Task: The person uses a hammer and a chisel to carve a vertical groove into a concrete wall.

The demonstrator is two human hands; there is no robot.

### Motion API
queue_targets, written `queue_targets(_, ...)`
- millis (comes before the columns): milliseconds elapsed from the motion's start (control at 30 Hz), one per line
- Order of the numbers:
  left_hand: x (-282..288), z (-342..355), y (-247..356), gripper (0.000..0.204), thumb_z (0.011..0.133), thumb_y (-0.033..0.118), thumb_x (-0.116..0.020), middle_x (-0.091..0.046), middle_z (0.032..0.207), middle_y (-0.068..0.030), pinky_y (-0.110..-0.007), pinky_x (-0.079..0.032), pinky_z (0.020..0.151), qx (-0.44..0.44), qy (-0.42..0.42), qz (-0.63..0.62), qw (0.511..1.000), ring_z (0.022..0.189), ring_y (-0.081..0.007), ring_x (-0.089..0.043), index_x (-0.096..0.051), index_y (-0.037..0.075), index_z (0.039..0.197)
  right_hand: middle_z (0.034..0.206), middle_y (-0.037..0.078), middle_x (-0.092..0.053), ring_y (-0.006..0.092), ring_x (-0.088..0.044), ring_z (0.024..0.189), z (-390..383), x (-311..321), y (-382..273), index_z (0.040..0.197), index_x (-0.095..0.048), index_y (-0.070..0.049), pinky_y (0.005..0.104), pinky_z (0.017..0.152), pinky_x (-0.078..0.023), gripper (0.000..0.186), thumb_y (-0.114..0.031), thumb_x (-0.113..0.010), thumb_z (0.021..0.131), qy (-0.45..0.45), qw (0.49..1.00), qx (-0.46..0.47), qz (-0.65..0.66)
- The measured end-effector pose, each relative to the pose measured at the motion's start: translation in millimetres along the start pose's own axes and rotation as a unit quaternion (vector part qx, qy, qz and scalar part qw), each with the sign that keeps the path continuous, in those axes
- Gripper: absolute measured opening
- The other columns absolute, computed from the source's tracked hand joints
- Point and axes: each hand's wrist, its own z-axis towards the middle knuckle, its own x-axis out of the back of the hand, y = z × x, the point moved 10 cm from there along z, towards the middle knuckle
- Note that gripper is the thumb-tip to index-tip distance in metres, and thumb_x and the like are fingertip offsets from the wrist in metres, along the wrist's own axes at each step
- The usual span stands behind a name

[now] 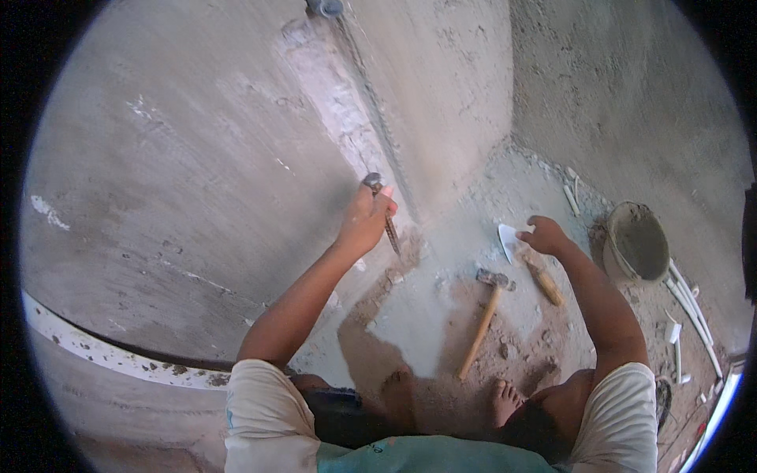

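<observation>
My left hand (364, 223) is closed around a metal chisel (392, 234), held close to the wall. The chisel's rounded head shows above my fist, and its thin end points down toward the foot of the wall. My right hand (546, 236) hovers over the floor with thumb and forefinger apart, nothing seen in it. Beside its fingertips is the pale blade of a trowel (509, 241), whose wooden handle lies below the hand. A hammer (482, 319) with a wooden handle rests on the floor between my arms.
A rough channel (335, 98) runs down the plastered wall beneath a grey pipe end (325, 8). At the right stand a bucket (637, 244) and several white pipes (694, 307). Rubble and dust cover the floor around my bare feet (506, 400).
</observation>
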Motion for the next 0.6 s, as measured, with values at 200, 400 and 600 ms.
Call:
queue_targets(200,-107.7,-6.4,-83.5,0.035,0.092,0.03,-0.045,-0.059,0.081,-0.0078,-0.032,-0.045,0.07,0.001,-0.194,0.089,0.977,0.076,-0.0179,-0.058,-0.042,-0.003,0.106,0.094,0.021,-0.062,0.0338,-0.06,0.089,-28.8,-11.5,-50.6,0.098,-0.062,0.0,0.0406,0.079,-0.047,0.049,-0.045,-0.063,0.078,-0.083,0.992,0.085,-0.048)
queue_targets(400,-142.5,-13.0,-108.5,0.034,0.089,0.026,-0.052,-0.057,0.088,-0.0097,-0.033,-0.045,0.075,-0.056,-0.3,0.09,0.948,0.081,-0.0215,-0.056,-0.044,-0.002,0.107,0.064,0.019,-0.06,0.0273,-0.063,0.055,-66.0,-63.2,-43.8,0.078,-0.06,0.009,0.0379,0.05,-0.051,0.048,-0.04,-0.061,0.082,-0.277,0.956,-0.091,-0.009)
queue_targets(600,-141.6,25.0,-127.3,0.025,0.084,0.023,-0.059,-0.058,0.084,-0.0087,-0.033,-0.044,0.073,-0.063,-0.254,0.005,0.965,0.079,-0.0193,-0.055,-0.052,0.003,0.097,0.058,0.018,-0.057,0.0284,-0.06,0.043,-129.6,-223.2,1.7,0.061,-0.054,0.009,0.0398,0.045,-0.051,0.064,-0.051,-0.057,0.082,-0.307,0.927,-0.185,0.108)
